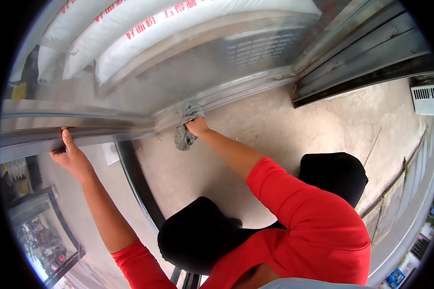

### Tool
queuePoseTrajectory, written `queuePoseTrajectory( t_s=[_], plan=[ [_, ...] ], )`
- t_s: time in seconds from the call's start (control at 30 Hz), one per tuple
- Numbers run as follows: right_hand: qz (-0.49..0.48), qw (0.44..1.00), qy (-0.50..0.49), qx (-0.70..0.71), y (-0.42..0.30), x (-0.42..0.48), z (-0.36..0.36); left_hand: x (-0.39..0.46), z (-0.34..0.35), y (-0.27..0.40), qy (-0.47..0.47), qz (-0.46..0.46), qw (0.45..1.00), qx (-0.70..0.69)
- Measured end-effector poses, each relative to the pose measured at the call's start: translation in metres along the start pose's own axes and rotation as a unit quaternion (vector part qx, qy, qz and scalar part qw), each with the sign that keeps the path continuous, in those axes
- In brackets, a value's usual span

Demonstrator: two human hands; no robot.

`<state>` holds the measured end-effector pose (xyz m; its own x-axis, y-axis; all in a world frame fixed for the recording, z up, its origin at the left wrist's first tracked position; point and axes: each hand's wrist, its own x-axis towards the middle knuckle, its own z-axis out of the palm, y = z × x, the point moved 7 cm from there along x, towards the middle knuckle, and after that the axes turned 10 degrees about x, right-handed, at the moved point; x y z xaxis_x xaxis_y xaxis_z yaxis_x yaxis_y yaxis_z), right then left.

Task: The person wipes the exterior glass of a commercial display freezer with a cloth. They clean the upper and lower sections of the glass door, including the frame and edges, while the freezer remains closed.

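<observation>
My right hand point(198, 126) grips a crumpled grey cloth point(185, 139) low down, near the corner where two metal frames meet. The cloth's upper part touches the metal bottom rail point(231, 99) of a glass panel point(159, 83), and its lower part hangs over the concrete floor. To the left, my left hand point(74, 160) is wrapped around a metal frame post point(105, 132), thumb on one side. The far fingers are partly hidden by the post. Both of my knees are bent, in black trousers.
White sacks point(159, 36) with red writing lie stacked behind the glass. Grooved metal panelling point(361, 50) stands at the upper right. A dark floor-level frame bar point(139, 180) runs beside my left knee. A white vented box point(428, 98) sits at the far right.
</observation>
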<state>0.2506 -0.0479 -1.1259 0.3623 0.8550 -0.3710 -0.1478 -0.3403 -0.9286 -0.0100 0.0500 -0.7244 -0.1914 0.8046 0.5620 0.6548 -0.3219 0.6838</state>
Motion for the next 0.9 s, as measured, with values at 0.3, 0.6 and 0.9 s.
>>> queuePoseTrajectory(
  t_s=[0.3, 0.6, 0.9],
  plan=[
    [-0.13, 0.949, 0.276, -0.081, 0.019, -0.018, -0.295, -0.001, -0.006, -0.006, 0.031, 0.031, 0.999, 0.003],
    [0.079, 0.937, 0.335, 0.066, 0.026, 0.023, -0.407, -0.005, -0.023, -0.022, 0.028, 0.018, 0.996, 0.083],
    [0.07, 0.906, 0.373, 0.189, 0.047, 0.017, -0.322, -0.007, -0.016, -0.017, 0.02, 0.012, 0.998, 0.063]
  ],
)
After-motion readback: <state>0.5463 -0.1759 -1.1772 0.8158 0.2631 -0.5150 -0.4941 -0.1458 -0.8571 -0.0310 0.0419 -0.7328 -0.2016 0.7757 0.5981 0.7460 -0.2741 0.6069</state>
